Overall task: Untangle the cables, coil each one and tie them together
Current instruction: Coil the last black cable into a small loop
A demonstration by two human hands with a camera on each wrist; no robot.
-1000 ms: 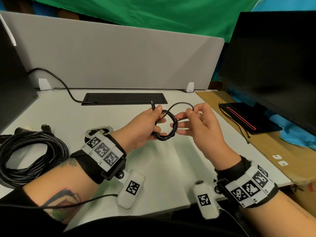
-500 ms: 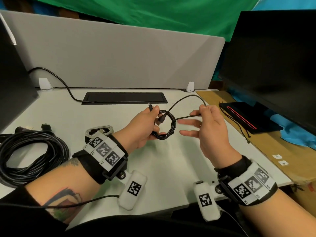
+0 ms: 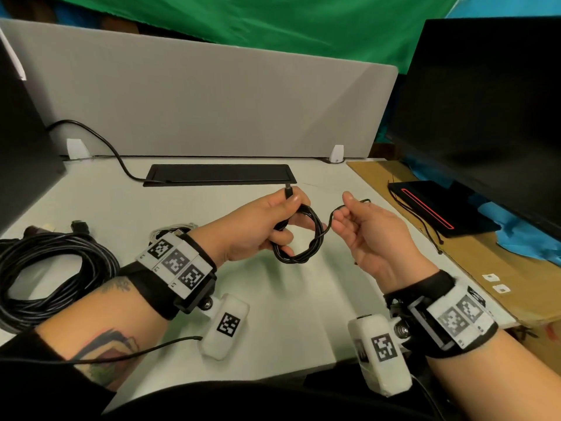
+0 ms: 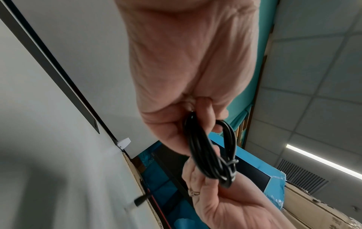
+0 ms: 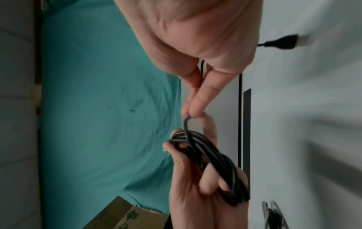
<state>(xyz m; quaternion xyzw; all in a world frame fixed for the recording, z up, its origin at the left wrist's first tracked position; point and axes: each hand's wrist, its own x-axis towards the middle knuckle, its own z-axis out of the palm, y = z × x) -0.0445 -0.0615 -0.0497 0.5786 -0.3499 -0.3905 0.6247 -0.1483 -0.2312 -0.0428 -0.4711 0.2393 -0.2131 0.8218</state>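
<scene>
My left hand point(image 3: 255, 232) gripped the nearly wound thin black cable coil point(image 3: 299, 238), my right hand point(image 3: 368, 235) pinched its tail just beside it; the thick black coil point(image 3: 45, 268) and white cable point(image 3: 170, 233), left of it, awaited tying.

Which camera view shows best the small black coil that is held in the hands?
The head view: the whole small black coil shows as an open ring. Both wrist views show it edge-on and blurred, partly behind fingers.

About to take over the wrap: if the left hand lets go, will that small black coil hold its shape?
Probably not: the small black cable coil looks thin and floppy, its loops held only by the left hand. It seems light; the right hand pinches its tail.
</scene>
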